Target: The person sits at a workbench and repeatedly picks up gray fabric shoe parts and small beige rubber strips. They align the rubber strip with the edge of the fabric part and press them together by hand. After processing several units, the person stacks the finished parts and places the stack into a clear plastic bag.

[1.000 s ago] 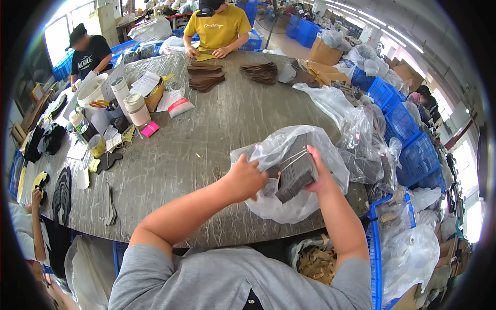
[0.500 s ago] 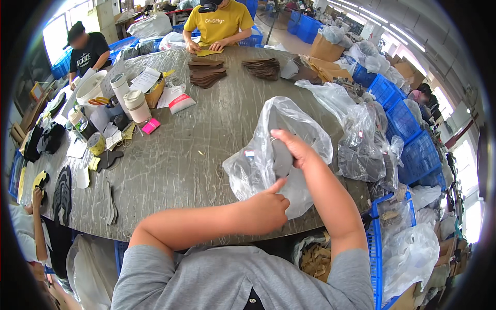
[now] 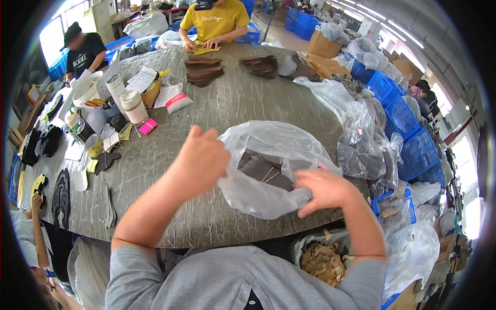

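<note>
In front of me a clear plastic bag stands on the table with its mouth spread wide. Inside lies a bundle of dark grey flat pieces, with pale bands or string across it. My left hand is closed at the bag's left rim, blurred slightly by motion. At the right rim, my right hand grips the plastic, its fingers reaching into the mouth and its thumb below. The lower part of the bundle is hidden by the bag's near side.
Clear bags of grey pieces lie to the right, beside blue crates. Brown stacks sit at the far side, before a person in yellow. Cups and a white bucket stand left. Below the edge is a scrap bag.
The bag's mouth has spread open, uncovering the bundle. My left hand has moved up and left to the rim; my right hand has come down and right, off the grey piece.
</note>
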